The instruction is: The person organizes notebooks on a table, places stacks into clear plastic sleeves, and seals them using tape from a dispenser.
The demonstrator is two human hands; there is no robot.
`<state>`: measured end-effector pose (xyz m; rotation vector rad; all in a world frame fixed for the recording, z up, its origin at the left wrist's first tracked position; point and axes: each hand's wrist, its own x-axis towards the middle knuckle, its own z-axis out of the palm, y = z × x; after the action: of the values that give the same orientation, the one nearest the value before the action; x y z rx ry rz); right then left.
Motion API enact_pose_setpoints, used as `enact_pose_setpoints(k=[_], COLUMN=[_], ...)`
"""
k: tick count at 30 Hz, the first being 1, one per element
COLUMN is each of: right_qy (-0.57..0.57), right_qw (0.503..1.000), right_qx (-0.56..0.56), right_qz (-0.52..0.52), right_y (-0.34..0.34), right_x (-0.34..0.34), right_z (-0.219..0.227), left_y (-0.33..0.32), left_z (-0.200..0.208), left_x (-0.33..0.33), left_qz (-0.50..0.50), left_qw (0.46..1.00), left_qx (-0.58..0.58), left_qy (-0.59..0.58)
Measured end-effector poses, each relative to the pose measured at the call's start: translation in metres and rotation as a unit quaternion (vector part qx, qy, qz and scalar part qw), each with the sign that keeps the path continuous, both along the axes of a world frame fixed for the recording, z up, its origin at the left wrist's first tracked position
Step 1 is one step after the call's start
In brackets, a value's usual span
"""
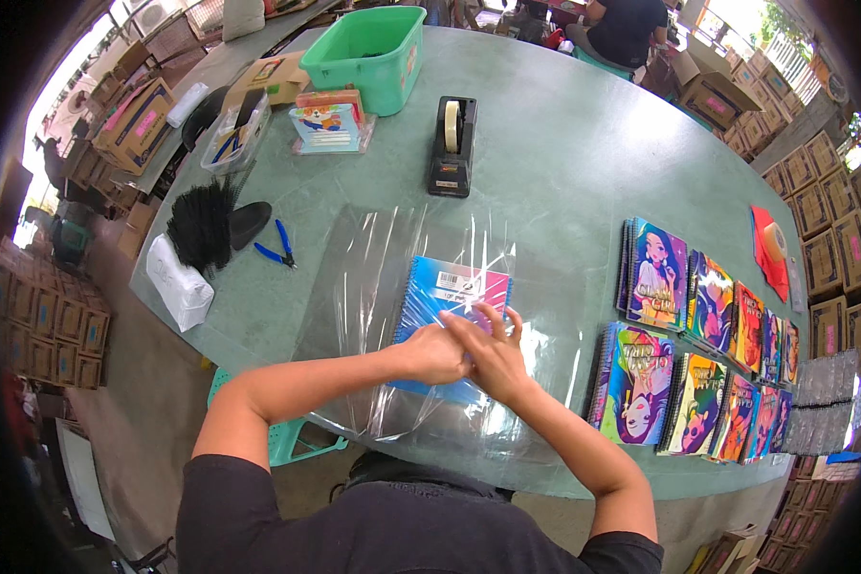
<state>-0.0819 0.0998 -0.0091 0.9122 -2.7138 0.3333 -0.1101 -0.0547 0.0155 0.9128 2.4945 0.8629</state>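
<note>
A blue and pink spiral notebook (421, 297) with a white barcode label lies on clear plastic film (349, 258), in front of me. Shiny creases of film run across its cover. Over the notebook's lower half, my left hand (430, 355) is closed; its fingertips are hidden, and what they may hold cannot be made out. My right hand (500, 360) meets it from the right, its fingers stretched and spread above the cover.
A black tape dispenser (452, 153) stands beyond the film. At the left are blue-handled nippers (277, 247), a black brush (201, 230), and a white packet (177, 287). A green tub (368, 67) is at the back. Rows of colourful notebooks (652, 277) lie to the right.
</note>
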Motion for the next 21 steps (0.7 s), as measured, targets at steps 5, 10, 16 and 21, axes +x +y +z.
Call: enact_pose_setpoints(k=[5,10,16,21], right_qy=[-0.033,-0.137,-0.211,-0.182], right_qw=[0.995,0.982,0.969,0.975], right_qx=[-0.059,-0.124,-0.055,-0.042], right_qz=[-0.071,-0.045,-0.113,-0.118], right_y=[0.0,0.008,-0.001,0.0], right_x=[0.016,0.009,-0.018,-0.018], right_z=[-0.012,0.016,0.017,0.013], left_y=[-0.051,-0.069,-0.025,-0.008], left_z=[0.005,-0.03,-0.035,-0.029], left_x=[-0.073,-0.211,-0.281,-0.28], left_qz=[0.086,0.381,0.506,0.478], left_qw=[0.945,0.893,0.854,0.864], left_qx=[0.005,0.232,0.114,0.121], left_qy=[-0.315,0.056,-0.028,0.1])
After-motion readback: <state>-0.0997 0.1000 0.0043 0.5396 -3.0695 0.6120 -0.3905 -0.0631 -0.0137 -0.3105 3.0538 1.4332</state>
